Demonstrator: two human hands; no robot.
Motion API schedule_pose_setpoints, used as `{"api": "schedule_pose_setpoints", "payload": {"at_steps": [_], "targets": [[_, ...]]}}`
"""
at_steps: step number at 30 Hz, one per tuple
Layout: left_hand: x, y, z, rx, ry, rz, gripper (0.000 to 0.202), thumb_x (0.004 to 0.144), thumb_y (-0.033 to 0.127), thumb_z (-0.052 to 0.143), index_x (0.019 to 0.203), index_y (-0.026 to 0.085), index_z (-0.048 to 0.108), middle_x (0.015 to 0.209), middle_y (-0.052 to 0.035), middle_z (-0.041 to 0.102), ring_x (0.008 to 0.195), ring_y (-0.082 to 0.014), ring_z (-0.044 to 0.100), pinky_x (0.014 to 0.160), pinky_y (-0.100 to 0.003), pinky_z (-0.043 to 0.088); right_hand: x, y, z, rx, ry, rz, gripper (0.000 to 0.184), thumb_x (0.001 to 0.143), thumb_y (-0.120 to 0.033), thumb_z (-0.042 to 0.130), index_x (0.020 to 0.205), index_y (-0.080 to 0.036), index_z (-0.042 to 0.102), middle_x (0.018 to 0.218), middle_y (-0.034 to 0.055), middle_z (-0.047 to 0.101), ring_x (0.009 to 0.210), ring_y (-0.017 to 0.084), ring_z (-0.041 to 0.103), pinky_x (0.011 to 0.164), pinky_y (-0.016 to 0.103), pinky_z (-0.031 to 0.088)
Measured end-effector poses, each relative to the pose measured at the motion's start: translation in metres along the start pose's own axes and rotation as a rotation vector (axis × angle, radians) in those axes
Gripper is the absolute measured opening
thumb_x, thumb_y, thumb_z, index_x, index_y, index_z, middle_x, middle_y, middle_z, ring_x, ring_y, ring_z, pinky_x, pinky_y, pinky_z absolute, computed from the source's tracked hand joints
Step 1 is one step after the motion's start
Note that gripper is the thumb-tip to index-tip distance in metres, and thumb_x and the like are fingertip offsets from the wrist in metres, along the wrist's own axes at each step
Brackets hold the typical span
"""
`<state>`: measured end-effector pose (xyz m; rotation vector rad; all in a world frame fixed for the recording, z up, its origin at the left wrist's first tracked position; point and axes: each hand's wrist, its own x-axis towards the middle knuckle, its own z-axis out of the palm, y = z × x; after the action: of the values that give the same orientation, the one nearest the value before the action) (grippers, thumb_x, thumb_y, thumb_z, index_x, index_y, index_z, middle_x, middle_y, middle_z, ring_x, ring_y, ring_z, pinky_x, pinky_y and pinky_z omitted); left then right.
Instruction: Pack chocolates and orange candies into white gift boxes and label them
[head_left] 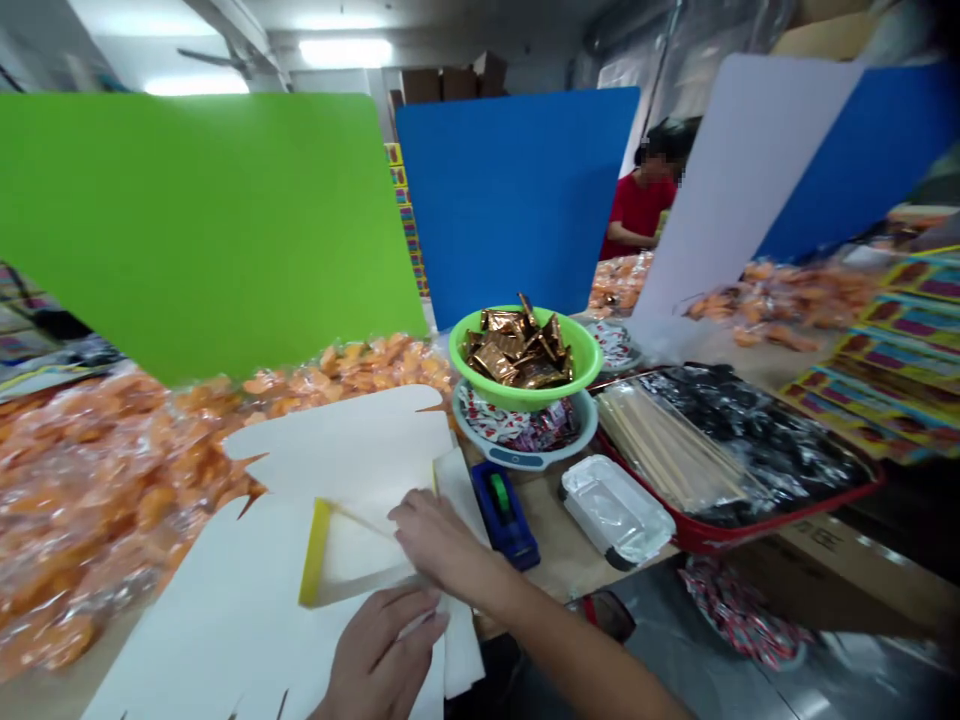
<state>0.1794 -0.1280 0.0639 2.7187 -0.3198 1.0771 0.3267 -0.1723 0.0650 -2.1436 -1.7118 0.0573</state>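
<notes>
A shallow white cardboard box (367, 545) with yellow end walls lies on a large white die-cut sheet (262, 560). My right hand (433, 535) reaches over its right end, fingers bent and closed on the wall there. At the near right corner my left hand (386, 640) grips the near wall, its fingers close together. A thin pale line crosses the box towards my right fingers; whether it is a stick or a fold cannot be made out. Right of the box stand a blue tape dispenser (506, 515) with green tape and a foil tray (619, 510).
Bagged orange pieces (90, 510) heap up at left. A green bowl (525, 395) of brown wrapped packets sits on a bluish basin (529, 460). A red tray (750, 525) holds wooden sticks and black packets. Upright green (225, 230) and blue (517, 200) panels stand behind; a person in red (641, 210) is beyond.
</notes>
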Motion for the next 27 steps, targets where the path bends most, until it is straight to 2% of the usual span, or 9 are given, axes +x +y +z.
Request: {"api": "schedule_pose_setpoints", "payload": {"at_steps": [3, 7, 9, 11, 14, 17, 20, 23, 27], "targets": [[0.028, -0.004, 0.029, -0.055, -0.067, 0.030, 0.025, 0.087, 0.008, 0.049, 0.109, 0.016, 0.057, 0.096, -0.0086, 0.065, 0.091, -0.0161, 0.058, 0.077, -0.028, 0.050, -0.043, 0.054, -0.041, -0.030, 0.238, 0.216, 0.026, 0.091, -0.022, 0.036, 0.082, -0.021, 0.061, 0.087, 0.0039, 0.065, 0.086, 0.020, 0.057, 0.077, 0.031, 0.043], [0.086, 0.004, 0.083, -0.068, -0.301, 0.302, 0.018, 0.092, 0.021, 0.047, 0.107, 0.018, 0.055, 0.095, -0.0041, 0.064, 0.089, -0.0156, 0.056, 0.072, -0.028, 0.046, -0.096, 0.145, -0.078, -0.013, 0.452, 0.456, 0.027, 0.091, -0.024, 0.035, 0.086, -0.017, 0.060, 0.089, 0.0093, 0.064, 0.085, 0.021, 0.057, 0.078, 0.031, 0.042], [0.114, 0.012, 0.112, -0.026, -0.431, 0.461, 0.016, 0.092, 0.022, 0.046, 0.105, 0.020, 0.055, 0.094, -0.0025, 0.062, 0.089, -0.0160, 0.054, 0.065, -0.029, 0.042, -0.105, 0.181, -0.086, 0.013, 0.463, 0.493, 0.026, 0.091, -0.026, 0.037, 0.087, -0.018, 0.061, 0.089, 0.0077, 0.065, 0.086, 0.019, 0.058, 0.076, 0.029, 0.043], [0.137, 0.018, 0.138, -0.008, -0.505, 0.595, 0.011, 0.091, 0.021, 0.047, 0.097, 0.019, 0.056, 0.089, -0.0016, 0.061, 0.086, -0.0168, 0.053, 0.062, -0.030, 0.038, -0.101, 0.204, -0.090, -0.037, 0.346, 0.513, 0.027, 0.091, -0.025, 0.037, 0.091, -0.018, 0.063, 0.093, 0.0063, 0.066, 0.089, 0.018, 0.059, 0.078, 0.028, 0.042], [0.154, 0.018, 0.165, -0.029, -0.579, 0.715, 0.008, 0.087, 0.018, 0.053, 0.081, 0.018, 0.058, 0.080, -0.0018, 0.060, 0.084, -0.0183, 0.052, 0.060, -0.031, 0.035, -0.079, 0.222, -0.092, -0.148, 0.168, 0.558, 0.025, 0.089, -0.024, 0.043, 0.094, -0.019, 0.066, 0.096, 0.0071, 0.067, 0.096, 0.019, 0.058, 0.083, 0.029, 0.039], [0.158, 0.009, 0.176, -0.050, -0.616, 0.750, 0.013, 0.085, 0.015, 0.056, 0.073, 0.018, 0.057, 0.076, -0.0020, 0.061, 0.083, -0.0189, 0.052, 0.057, -0.032, 0.034, -0.051, 0.232, -0.089, -0.208, 0.125, 0.623, 0.024, 0.086, -0.028, 0.051, 0.096, -0.016, 0.068, 0.100, 0.0140, 0.066, 0.102, 0.027, 0.056, 0.085, 0.036, 0.037], [0.158, 0.002, 0.176, -0.069, -0.599, 0.773, 0.015, 0.086, 0.016, 0.053, 0.072, 0.018, 0.057, 0.077, -0.0024, 0.061, 0.083, -0.0180, 0.052, 0.057, -0.031, 0.034, -0.031, 0.239, -0.081, -0.249, 0.102, 0.688, 0.032, 0.083, -0.036, 0.055, 0.103, -0.014, 0.067, 0.108, 0.0185, 0.063, 0.108, 0.033, 0.052, 0.085, 0.042, 0.037], [0.159, 0.001, 0.173, -0.067, -0.591, 0.789, 0.016, 0.088, 0.016, 0.050, 0.073, 0.018, 0.057, 0.077, -0.0035, 0.060, 0.083, -0.0172, 0.052, 0.055, -0.030, 0.034, -0.022, 0.242, -0.072, -0.254, 0.083, 0.722, 0.038, 0.080, -0.043, 0.057, 0.106, -0.016, 0.066, 0.113, 0.0168, 0.061, 0.108, 0.033, 0.051, 0.084, 0.042, 0.038], [0.159, 0.004, 0.169, -0.076, -0.576, 0.826, 0.019, 0.089, 0.014, 0.046, 0.074, 0.016, 0.057, 0.076, -0.0050, 0.058, 0.080, -0.0174, 0.053, 0.053, -0.030, 0.034, -0.026, 0.238, -0.070, -0.256, 0.078, 0.704, 0.032, 0.086, -0.038, 0.048, 0.101, -0.016, 0.066, 0.111, 0.0163, 0.061, 0.107, 0.033, 0.052, 0.080, 0.042, 0.039]]}}
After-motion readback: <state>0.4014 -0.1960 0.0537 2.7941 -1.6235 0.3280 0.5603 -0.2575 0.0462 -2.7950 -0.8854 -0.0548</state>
